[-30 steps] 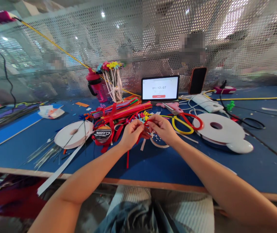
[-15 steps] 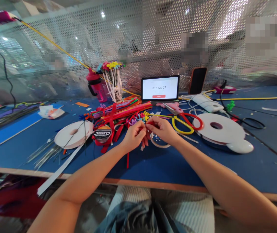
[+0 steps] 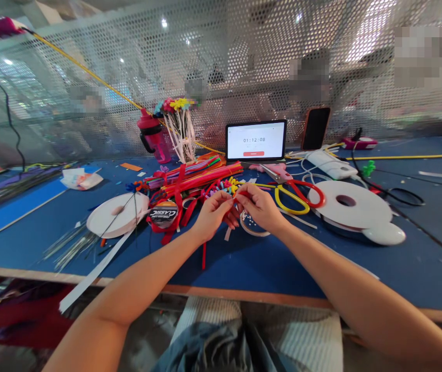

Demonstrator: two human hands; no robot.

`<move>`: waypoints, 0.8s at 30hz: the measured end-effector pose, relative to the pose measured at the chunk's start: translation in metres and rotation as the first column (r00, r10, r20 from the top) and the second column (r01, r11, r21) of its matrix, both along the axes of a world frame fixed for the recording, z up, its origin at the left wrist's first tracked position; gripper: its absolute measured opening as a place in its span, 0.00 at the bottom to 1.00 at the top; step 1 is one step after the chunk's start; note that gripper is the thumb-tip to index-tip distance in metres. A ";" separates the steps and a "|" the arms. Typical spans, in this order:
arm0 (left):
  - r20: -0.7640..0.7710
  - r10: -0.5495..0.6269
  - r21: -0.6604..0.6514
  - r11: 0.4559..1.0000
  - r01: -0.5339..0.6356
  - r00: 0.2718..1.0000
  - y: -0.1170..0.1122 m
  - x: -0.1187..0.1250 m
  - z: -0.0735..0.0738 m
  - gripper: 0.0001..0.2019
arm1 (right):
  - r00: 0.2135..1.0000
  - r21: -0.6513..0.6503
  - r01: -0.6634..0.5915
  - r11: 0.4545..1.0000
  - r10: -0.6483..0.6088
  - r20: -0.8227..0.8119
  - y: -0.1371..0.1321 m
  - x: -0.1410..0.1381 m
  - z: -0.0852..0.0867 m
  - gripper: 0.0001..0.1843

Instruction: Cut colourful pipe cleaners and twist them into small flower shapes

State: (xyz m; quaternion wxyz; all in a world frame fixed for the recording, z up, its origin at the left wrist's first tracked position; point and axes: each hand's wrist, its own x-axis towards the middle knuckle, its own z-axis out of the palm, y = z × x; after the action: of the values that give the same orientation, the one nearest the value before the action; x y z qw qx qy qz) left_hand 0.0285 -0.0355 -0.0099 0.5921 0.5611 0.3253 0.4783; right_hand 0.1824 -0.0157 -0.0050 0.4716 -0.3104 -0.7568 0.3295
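Observation:
My left hand (image 3: 216, 213) and my right hand (image 3: 258, 205) meet above the middle of the blue table, fingertips pinched close together. Between them shows a small bit of red, which looks like a pipe cleaner (image 3: 235, 198); most of it is hidden by the fingers. Just beyond the hands lie small colourful pipe-cleaner pieces (image 3: 224, 185) and a bundle of long pipe cleaners (image 3: 201, 178). A round dish of small white beads (image 3: 252, 225) sits partly under my right hand. Left of my left hand is a roll of red ribbon (image 3: 164, 215).
Scissors with red and yellow handles (image 3: 292, 204) lie right of my hands, near white ribbon spools (image 3: 360, 204). Another white spool (image 3: 104, 219) and thin wires (image 3: 75, 248) are at left. Behind stand a tablet (image 3: 255, 147), a pink bottle (image 3: 154, 137) and bunched flowers (image 3: 182, 124).
Both hands stay nearly in place. The fingers have shifted slightly, and less of the red piece shows between them.

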 end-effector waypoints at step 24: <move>-0.230 0.113 0.227 0.972 -0.059 0.967 -0.002 -0.004 -0.003 0.10 | 0.966 -0.417 -0.179 0.891 0.079 -0.245 0.003 -0.002 0.002 0.22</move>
State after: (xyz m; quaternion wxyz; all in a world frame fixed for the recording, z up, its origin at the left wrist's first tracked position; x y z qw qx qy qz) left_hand 0.0248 -0.0372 -0.0130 0.4615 0.6620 0.3644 0.4647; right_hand 0.1802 -0.0129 -0.0034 0.4486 -0.3182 -0.6253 0.5536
